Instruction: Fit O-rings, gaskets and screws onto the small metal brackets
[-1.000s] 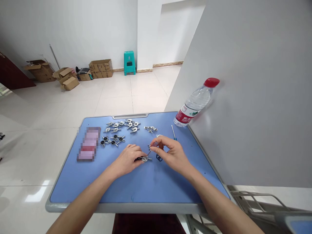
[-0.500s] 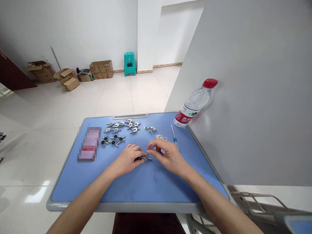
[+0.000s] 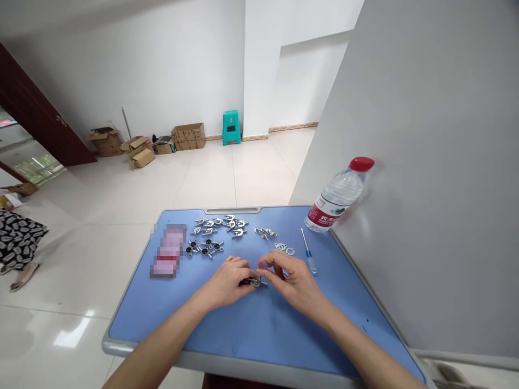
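My left hand [image 3: 232, 281] is closed on a small metal clamp-like fitting [image 3: 255, 282] with a dark part, holding it low over the blue table. My right hand [image 3: 292, 278] pinches what looks like a short screwdriver [image 3: 265, 265] with a clear handle, its thin tip down at the fitting; my fingers hide most of it. Beyond my hands lie several U-shaped metal fittings [image 3: 239, 233], several metal pieces with black round centres [image 3: 205, 250], a small heap of metal parts [image 3: 265, 233] and flat metal plates [image 3: 290, 251]. A longer screwdriver [image 3: 310, 261] with a clear-and-blue handle rests to the right.
A water bottle [image 3: 334, 200] with a red cap stands at the table's [image 3: 227, 351] back right, near a grey partition [image 3: 425, 189]. A blurred purple object [image 3: 170, 251] lies at the left. Cardboard boxes [image 3: 188, 136], a teal stool [image 3: 231, 127] and a person's patterned garment [image 3: 20, 237] are farther off.
The view has shifted, so the table sits lower and farther right. More of a person shows at the left. Both hands stay at the fitting with nearly the same grip.
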The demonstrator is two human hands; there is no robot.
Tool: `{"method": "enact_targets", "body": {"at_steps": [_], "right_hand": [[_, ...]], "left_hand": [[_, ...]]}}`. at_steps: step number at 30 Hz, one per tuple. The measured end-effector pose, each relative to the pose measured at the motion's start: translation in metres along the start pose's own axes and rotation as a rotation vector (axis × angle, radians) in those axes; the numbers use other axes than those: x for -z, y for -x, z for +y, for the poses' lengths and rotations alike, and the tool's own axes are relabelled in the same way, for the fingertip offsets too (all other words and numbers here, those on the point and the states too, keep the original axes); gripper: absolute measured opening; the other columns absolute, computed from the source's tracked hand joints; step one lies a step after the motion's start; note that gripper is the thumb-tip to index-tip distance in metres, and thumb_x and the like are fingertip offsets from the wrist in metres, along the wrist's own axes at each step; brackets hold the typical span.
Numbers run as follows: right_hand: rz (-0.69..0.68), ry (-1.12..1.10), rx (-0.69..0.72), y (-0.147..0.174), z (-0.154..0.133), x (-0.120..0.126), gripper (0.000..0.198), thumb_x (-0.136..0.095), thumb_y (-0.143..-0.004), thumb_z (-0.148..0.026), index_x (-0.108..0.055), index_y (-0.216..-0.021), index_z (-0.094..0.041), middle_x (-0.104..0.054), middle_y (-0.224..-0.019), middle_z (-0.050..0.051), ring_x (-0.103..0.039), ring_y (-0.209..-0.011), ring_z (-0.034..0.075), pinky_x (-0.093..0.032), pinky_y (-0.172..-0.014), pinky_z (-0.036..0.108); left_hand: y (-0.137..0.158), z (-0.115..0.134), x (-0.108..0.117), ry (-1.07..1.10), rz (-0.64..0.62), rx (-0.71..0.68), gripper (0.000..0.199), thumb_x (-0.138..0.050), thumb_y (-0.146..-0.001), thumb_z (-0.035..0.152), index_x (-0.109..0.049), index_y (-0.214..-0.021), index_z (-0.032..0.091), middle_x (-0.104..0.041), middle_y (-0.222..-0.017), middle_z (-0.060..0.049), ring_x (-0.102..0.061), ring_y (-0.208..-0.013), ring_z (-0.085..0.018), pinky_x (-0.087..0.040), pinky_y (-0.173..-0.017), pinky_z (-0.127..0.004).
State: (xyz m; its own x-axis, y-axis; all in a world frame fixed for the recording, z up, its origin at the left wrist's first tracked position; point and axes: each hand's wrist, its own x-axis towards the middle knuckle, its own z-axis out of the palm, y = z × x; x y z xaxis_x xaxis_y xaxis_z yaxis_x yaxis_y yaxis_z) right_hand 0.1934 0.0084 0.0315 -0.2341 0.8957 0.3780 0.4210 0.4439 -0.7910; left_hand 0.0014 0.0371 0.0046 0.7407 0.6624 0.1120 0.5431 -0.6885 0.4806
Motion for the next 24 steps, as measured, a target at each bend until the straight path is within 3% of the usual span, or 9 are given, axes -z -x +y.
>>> {"method": "enact_targets", "body": {"at_steps": [3,6,11,24], "right_hand": [[0.130,-0.104,-0.075,-0.002,0.002,0.002,0.014,-0.061,-0.084,-0.032,-0.064,-0.077,-0.021,-0.058,-0.066,-0.001,-0.050,-0.056,0.013,-0.042,-0.056,0.025],[0.270,-0.175,-0.177,-0.006,0.002,0.006,0.018,-0.064,-0.080,-0.038,-0.064,-0.075,-0.021,-0.052,-0.060,-0.003,-0.045,-0.052,0.013,-0.040,-0.053,0.026],[0.284,-0.180,-0.199,-0.007,0.002,0.008,0.019,-0.065,-0.078,-0.040,-0.065,-0.075,-0.021,-0.049,-0.059,-0.003,-0.042,-0.052,0.013,-0.038,-0.052,0.026],[0.259,-0.156,-0.109,-0.006,-0.002,0.010,0.013,-0.060,-0.082,-0.032,-0.063,-0.077,-0.021,-0.054,-0.062,-0.002,-0.048,-0.052,0.013,-0.042,-0.054,0.026]], "left_hand": [[-0.001,-0.003,0.008,0.005,0.069,0.010,0.012,-0.063,-0.087,0.020,-0.068,-0.098,0.022,-0.065,-0.085,0.000,-0.060,-0.085,-0.016,-0.040,-0.084,-0.030],[-0.004,-0.014,0.023,-0.044,0.255,0.172,0.010,-0.065,-0.085,0.021,-0.069,-0.094,0.025,-0.068,-0.086,0.002,-0.061,-0.086,-0.016,-0.040,-0.087,-0.031],[-0.013,-0.037,0.045,-0.147,0.430,0.386,0.018,-0.056,-0.086,0.014,-0.066,-0.099,0.021,-0.068,-0.094,-0.003,-0.061,-0.092,-0.020,-0.038,-0.089,-0.037],[-0.032,-0.050,0.043,-0.360,0.334,0.568,0.011,-0.057,-0.084,0.019,-0.068,-0.086,0.018,-0.067,-0.086,-0.006,-0.059,-0.092,-0.025,-0.035,-0.084,-0.039]]}}
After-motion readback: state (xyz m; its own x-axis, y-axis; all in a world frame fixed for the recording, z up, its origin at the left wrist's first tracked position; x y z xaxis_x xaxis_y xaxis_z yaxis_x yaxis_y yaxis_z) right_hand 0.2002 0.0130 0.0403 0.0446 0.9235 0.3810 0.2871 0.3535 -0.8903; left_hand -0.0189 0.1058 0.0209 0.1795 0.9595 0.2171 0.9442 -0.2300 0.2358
